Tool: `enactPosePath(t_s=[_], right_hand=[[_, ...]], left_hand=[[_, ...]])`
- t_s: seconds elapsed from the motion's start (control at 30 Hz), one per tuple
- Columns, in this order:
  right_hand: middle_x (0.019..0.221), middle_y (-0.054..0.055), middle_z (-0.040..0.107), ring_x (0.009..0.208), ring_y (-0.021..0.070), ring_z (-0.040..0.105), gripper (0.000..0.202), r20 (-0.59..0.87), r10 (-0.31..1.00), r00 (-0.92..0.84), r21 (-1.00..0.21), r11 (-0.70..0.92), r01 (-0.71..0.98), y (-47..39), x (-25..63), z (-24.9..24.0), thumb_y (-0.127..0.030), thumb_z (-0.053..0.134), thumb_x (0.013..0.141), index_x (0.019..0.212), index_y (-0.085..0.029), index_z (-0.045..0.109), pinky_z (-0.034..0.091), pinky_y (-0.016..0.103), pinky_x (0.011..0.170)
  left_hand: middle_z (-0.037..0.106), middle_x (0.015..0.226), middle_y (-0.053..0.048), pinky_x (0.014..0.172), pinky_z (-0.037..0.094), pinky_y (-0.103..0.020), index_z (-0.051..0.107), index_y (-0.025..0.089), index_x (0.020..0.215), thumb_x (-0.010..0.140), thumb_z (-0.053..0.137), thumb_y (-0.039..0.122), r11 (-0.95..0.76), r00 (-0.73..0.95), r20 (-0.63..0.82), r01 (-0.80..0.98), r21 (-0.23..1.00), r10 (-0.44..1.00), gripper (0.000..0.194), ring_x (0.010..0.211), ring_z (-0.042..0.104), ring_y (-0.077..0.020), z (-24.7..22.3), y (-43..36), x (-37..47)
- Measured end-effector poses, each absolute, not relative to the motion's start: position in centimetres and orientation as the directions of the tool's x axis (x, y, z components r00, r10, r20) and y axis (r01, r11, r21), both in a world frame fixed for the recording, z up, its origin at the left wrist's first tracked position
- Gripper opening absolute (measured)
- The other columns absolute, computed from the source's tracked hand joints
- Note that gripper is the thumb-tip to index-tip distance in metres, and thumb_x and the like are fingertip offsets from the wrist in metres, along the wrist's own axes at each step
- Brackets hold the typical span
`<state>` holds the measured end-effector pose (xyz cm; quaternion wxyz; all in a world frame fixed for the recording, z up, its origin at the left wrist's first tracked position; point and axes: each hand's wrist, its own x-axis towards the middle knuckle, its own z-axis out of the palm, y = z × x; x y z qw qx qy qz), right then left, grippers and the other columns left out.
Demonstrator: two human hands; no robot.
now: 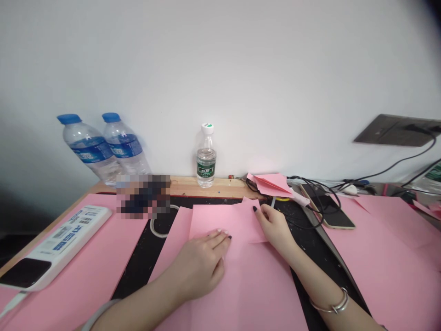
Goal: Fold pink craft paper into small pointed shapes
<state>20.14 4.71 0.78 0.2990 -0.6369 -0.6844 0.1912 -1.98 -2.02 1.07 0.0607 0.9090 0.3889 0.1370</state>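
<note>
A sheet of pink paper (262, 285) lies on the black mat in front of me, with a smaller folded piece of pink paper (244, 216) at its far end. My left hand (205, 257) rests on the paper, fingers stretched out and pressing down. At the right edge of the folded paper, my right hand (274, 227) pinches it between thumb and curled fingers. The fingertips under that edge are hidden.
Two large water bottles (126, 145) and a small bottle (206, 161) stand by the wall. A white power bank (69, 243) lies on pink paper at left. Folded pink paper (272, 184), black cables (324, 202) and a phone (327, 207) lie at right.
</note>
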Motion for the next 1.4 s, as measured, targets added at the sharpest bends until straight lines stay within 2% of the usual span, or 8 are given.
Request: enactPosePath(t_s=[0.1, 0.23, 0.43, 0.6, 0.8, 1.13, 1.4], right_hand=[[0.05, -0.006, 0.03, 0.049, 0.0104, 0.031, 0.036, 0.126, 0.99, -0.07, -0.635, 0.134, 0.761, 4.7, 20.1, 1.2, -0.035, 0.041, 0.083, 0.053, -0.021, 0.025, 0.021, 0.023, 0.046], [0.049, -0.005, 0.031, 0.049, 0.0104, 0.031, 0.035, 0.064, 0.985, -0.157, -0.622, 0.163, 0.766, 4.4, 20.0, 1.8, -0.031, 0.043, 0.081, 0.052, -0.021, 0.027, 0.02, 0.023, 0.046], [0.05, -0.006, 0.032, 0.049, 0.0101, 0.029, 0.032, 0.007, 0.973, -0.231, -0.616, 0.186, 0.766, 4.1, 20.0, 2.1, -0.028, 0.043, 0.08, 0.052, -0.02, 0.029, 0.018, 0.023, 0.046], [0.051, -0.006, 0.035, 0.05, 0.01, 0.032, 0.029, -0.023, 0.951, -0.307, -0.588, 0.235, 0.774, 3.4, 19.4, 2.4, -0.025, 0.044, 0.08, 0.054, -0.02, 0.03, 0.02, 0.022, 0.046], [0.047, -0.007, 0.03, 0.048, 0.0092, 0.031, 0.033, 0.023, 0.943, -0.331, -0.526, 0.293, 0.799, 2.9, 18.8, 2.3, -0.02, 0.046, 0.077, 0.051, -0.02, 0.025, 0.019, 0.022, 0.046], [0.047, -0.005, 0.035, 0.046, 0.0094, 0.032, 0.033, -0.007, 0.964, -0.264, -0.476, 0.229, 0.849, 3.4, 19.7, 2.6, -0.02, 0.047, 0.076, 0.049, -0.02, 0.028, 0.018, 0.023, 0.045], [0.044, -0.005, 0.032, 0.043, 0.0096, 0.027, 0.035, -0.012, 0.983, -0.181, -0.399, 0.161, 0.903, 3.8, 20.8, 2.9, -0.019, 0.047, 0.074, 0.048, -0.02, 0.024, 0.016, 0.024, 0.044]], left_hand=[[0.053, 0.13, -0.012, 0.104, 0.039, -0.039, 0.052, 0.011, 0.124, 0.086, 0.038, 0.017, -0.675, 0.632, 0.238, 0.706, 0.215, 0.738, 0.041, 0.124, 0.045, -0.0228, 0.9, -1.9, -1.9], [0.049, 0.134, -0.013, 0.104, 0.037, -0.043, 0.05, 0.012, 0.127, 0.092, 0.035, 0.025, -0.634, 0.601, 0.203, 0.738, 0.229, 0.773, 0.04, 0.127, 0.041, -0.025, 0.5, -1.8, -1.9], [0.033, 0.145, -0.009, 0.109, 0.024, -0.047, 0.033, 0.017, 0.138, 0.092, 0.034, 0.043, -0.607, 0.585, 0.162, 0.765, 0.216, 0.795, 0.053, 0.135, 0.024, -0.0271, 0.1, -1.7, -2.3], [0.03, 0.146, -0.011, 0.109, 0.018, -0.05, 0.028, 0.016, 0.14, 0.09, 0.03, 0.052, -0.545, 0.529, 0.131, 0.816, 0.191, 0.838, 0.062, 0.136, 0.019, -0.0301, -0.1, -1.4, -2.4], [0.031, 0.146, -0.011, 0.108, 0.012, -0.054, 0.027, 0.016, 0.141, 0.09, 0.027, 0.053, -0.546, 0.532, 0.126, 0.821, 0.167, 0.838, 0.063, 0.136, 0.018, -0.031, -0.2, -1.2, -2.2], [0.034, 0.144, -0.012, 0.106, 0.012, -0.058, 0.034, 0.014, 0.138, 0.089, 0.028, 0.054, -0.436, 0.425, 0.1, 0.884, 0.17, 0.9, 0.064, 0.135, 0.02, -0.0324, 0.1, -1.5, -2.2], [0.042, 0.138, -0.015, 0.104, 0.013, -0.061, 0.045, 0.01, 0.132, 0.089, 0.033, 0.047, -0.324, 0.314, 0.141, 0.944, 0.057, 0.939, 0.058, 0.132, 0.027, -0.0342, 0.3, -1.7, -3.1]])
